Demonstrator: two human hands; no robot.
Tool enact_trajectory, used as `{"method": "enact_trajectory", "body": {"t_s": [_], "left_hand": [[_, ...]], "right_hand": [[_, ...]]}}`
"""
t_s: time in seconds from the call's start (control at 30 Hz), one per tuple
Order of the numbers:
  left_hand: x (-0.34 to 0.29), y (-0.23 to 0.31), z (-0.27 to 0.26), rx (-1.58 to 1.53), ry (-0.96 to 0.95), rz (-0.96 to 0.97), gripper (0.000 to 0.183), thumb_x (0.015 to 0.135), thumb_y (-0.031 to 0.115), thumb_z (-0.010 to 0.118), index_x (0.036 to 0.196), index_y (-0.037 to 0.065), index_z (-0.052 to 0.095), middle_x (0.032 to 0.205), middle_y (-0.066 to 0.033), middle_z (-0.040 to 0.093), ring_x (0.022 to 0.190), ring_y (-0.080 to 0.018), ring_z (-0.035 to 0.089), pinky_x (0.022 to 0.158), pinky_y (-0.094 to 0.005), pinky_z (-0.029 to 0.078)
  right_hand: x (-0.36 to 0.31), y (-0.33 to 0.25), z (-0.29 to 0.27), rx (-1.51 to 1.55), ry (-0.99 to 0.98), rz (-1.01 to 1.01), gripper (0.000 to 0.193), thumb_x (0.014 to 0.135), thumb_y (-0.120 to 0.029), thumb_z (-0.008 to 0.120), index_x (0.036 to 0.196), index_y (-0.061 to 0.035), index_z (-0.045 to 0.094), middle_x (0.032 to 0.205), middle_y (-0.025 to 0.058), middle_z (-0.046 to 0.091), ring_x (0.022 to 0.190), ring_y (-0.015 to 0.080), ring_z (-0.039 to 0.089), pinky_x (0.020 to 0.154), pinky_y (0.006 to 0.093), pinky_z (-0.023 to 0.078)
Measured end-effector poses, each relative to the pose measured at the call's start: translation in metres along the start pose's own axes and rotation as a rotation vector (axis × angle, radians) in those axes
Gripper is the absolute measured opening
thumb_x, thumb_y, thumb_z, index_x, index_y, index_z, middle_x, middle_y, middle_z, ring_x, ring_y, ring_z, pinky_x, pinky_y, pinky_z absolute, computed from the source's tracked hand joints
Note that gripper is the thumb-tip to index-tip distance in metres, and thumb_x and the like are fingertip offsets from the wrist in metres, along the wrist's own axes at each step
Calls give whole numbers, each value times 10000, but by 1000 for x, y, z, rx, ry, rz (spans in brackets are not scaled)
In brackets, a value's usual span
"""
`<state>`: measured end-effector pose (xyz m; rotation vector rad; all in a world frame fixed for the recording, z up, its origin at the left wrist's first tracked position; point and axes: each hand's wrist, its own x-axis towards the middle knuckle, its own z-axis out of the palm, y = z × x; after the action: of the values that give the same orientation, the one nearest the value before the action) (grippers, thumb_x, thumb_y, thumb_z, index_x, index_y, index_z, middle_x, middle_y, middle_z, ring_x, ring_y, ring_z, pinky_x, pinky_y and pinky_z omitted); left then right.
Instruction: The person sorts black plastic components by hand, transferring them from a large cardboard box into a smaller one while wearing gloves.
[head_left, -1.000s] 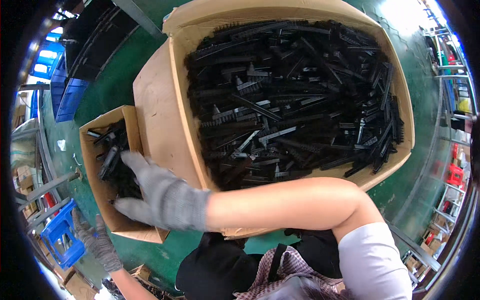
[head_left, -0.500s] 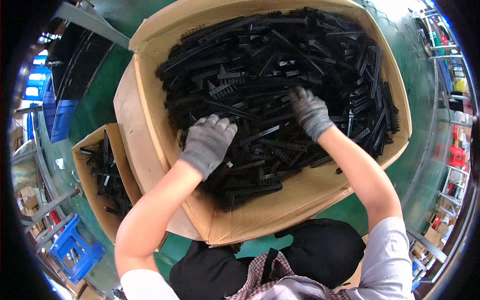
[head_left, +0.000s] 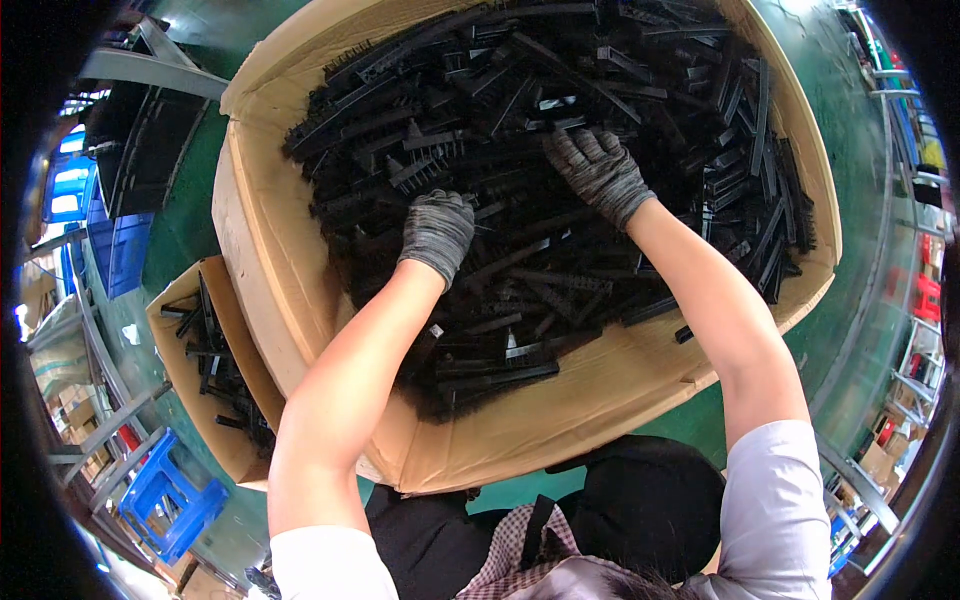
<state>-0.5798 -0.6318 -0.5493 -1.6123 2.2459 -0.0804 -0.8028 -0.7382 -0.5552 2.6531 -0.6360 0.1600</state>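
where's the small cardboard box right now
In the head view the small cardboard box sits lower left, against the big cardboard box, beside the left forearm and above a blue stool.

Bright even overhead light, sharp focus at centre, heavy fisheye bending near a black circular rim, pale glare on the glossy green floor point(head_left: 850, 180) top right, the heap of black plastic comb-like strips point(head_left: 560, 200) swallowing detail in shadow

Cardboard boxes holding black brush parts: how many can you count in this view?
2. A large cardboard box under both gloved hands, and a small cardboard box at its left. Others may lie out of view.
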Motion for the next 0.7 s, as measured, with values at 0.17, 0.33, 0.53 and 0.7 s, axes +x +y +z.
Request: {"method": "enact_trajectory", "body": {"t_s": [0.17, 0.33, 0.53, 0.7], "left_hand": [[-11, -11, -19, 6, -217, -46, 165, 739, 141, 514, 842, 104, 638, 874, -46, 610, 870, -202, 556, 687, -343, 430], [-46, -51, -65, -127, -2, -177, 147, 712, 210, 569, 833, 133, 594, 868, -51, 578, 880, -238, 513, 738, -372, 422], [-61, -46, -59, -149, -82, -134, 246, 685, 351, 603, 796, 132, 603, 876, -75, 553, 939, -270, 445, 790, -406, 386], [-53, -15, -16, -59, -214, -86, 219, 786, 239, 489, 946, 153, 610, 972, -50, 594, 1015, -253, 487, 830, -406, 379]], "right_hand": [[6, 0, -7, 44, -53, 19, 432, 741, -129, 470, 1173, -109, 471, 1166, 72, 469, 1015, 219, 468, 826, 374, 369], [11, -1, -16, -3, -155, 45, 413, 748, -140, 469, 1158, -97, 469, 1139, 82, 493, 1058, 225, 455, 850, 378, 356], [17, -1, -15, 36, -426, 113, 372, 756, -153, 477, 1124, -99, 492, 1103, 88, 521, 1085, 240, 444, 891, 399, 332], [34, -10, -28, 66, -514, 220, 303, 759, -139, 482, 1057, -109, 532, 1082, 95, 537, 1072, 238, 453, 914, 417, 313]]}}
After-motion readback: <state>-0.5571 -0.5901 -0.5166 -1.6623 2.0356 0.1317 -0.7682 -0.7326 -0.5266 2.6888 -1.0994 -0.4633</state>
